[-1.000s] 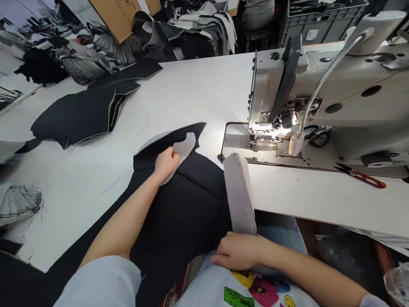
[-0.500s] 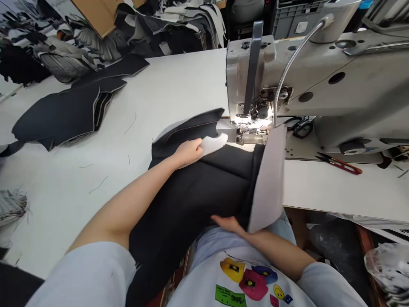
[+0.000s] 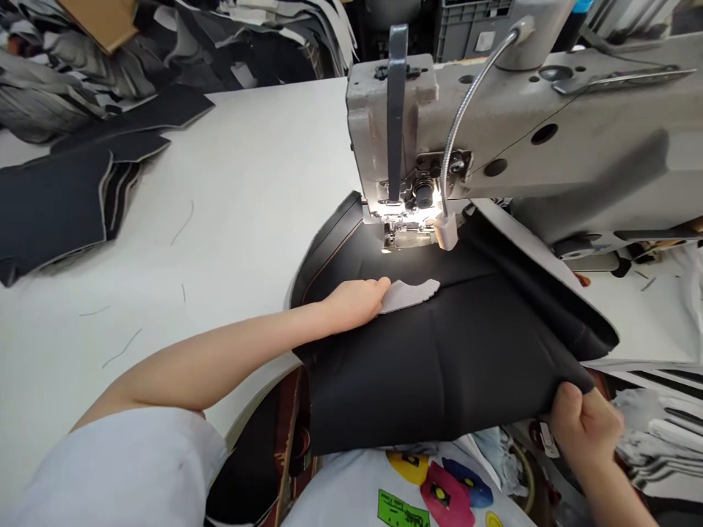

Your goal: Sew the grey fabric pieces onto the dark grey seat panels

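A large black padded fabric panel (image 3: 417, 366) lies across the table's front edge and under the sewing machine's head (image 3: 395, 132). Stitching runs along its left border. My left hand (image 3: 359, 301) is closed on a small light-grey curved piece (image 3: 409, 294), held over the black panel. At the panel's lower right corner, my right hand (image 3: 587, 421) grips the edge with thumb and fingers. The panel's right side is folded over, showing a pale backing. Lamp light falls on the presser foot (image 3: 391, 238), which the panel's far edge reaches.
Stacked dark cut panels (image 3: 55, 197) lie at the left on the white table (image 3: 258, 161). Loose thread ends are scattered there. Behind are heaps of grey pieces (image 3: 49, 95) and a grey crate (image 3: 466, 29). A flexible metal lamp arm (image 3: 466, 95) hangs before the machine.
My right hand has moved right and now grips the panel's corner, spreading the panel rightward over the scissors' place. My left hand has shifted right and nearer me with the grey piece.
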{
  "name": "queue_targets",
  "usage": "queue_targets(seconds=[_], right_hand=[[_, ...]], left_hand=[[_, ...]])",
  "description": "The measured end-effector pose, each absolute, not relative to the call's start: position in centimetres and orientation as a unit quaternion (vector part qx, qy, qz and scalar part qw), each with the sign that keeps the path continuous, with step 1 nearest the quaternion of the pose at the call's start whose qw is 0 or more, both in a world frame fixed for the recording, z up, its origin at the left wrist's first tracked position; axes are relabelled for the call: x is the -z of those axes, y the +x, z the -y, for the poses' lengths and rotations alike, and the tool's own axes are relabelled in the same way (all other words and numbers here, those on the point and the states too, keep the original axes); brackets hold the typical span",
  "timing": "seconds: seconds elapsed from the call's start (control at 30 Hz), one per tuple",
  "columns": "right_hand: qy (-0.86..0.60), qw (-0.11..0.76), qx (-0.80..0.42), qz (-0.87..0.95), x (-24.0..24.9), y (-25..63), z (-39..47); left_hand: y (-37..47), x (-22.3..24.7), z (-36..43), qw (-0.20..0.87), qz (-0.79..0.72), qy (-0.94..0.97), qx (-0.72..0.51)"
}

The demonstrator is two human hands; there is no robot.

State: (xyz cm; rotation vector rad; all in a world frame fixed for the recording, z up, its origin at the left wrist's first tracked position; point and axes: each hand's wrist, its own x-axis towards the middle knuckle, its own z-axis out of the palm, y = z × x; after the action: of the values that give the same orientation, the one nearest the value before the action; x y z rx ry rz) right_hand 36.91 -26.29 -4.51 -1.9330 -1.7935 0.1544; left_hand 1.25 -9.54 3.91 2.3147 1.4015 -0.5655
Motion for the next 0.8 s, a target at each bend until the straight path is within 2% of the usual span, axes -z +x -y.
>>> queue_targets(seconds=[0.03,0.13,0.17,0.23,0.3,0.37,0.5,0.6,0.73,0.8], right_hand=[[-0.722,0.222,-0.038,0.654,3.1,37.9,25.4],[-0.760,0.061,-0.055,0.644,-1.5,39.9,23.1],[-0.774,0.038,-0.039,0.630,-2.8,40.0,22.5],[-0.797,0.093,0.038,0.595,-4.4,39.8,21.0],[-0.783,0.209,0.111,0.575,-4.5,39.4,18.9],[-0.726,0.234,0.133,0.633,-3.3,39.5,16.6],[-0.611,0.198,0.034,0.766,0.4,41.9,13.4],[-0.632,0.162,0.030,0.758,1.5,44.2,13.4],[-0.689,0.109,0.118,0.706,-1.3,44.0,15.1],[-0.683,0.141,0.163,0.698,-3.9,40.7,15.7]], left_hand=[[1.2,-3.9,9.7,0.184,-0.507,0.818,0.200],[0.7,-3.8,9.9,0.179,-0.525,0.811,0.186],[0.3,-3.8,10.0,0.179,-0.526,0.813,0.177],[-0.5,-3.7,10.2,0.179,-0.525,0.817,0.159],[-1.3,-3.5,10.4,0.176,-0.524,0.820,0.147],[-2.1,-3.2,10.4,0.175,-0.524,0.821,0.145],[-2.4,-2.7,10.2,0.166,-0.533,0.816,0.151],[-1.9,-2.8,10.2,0.147,-0.545,0.810,0.159],[-0.9,-2.9,10.1,0.132,-0.563,0.798,0.171],[-0.3,-2.7,9.9,0.123,-0.566,0.798,0.168]])
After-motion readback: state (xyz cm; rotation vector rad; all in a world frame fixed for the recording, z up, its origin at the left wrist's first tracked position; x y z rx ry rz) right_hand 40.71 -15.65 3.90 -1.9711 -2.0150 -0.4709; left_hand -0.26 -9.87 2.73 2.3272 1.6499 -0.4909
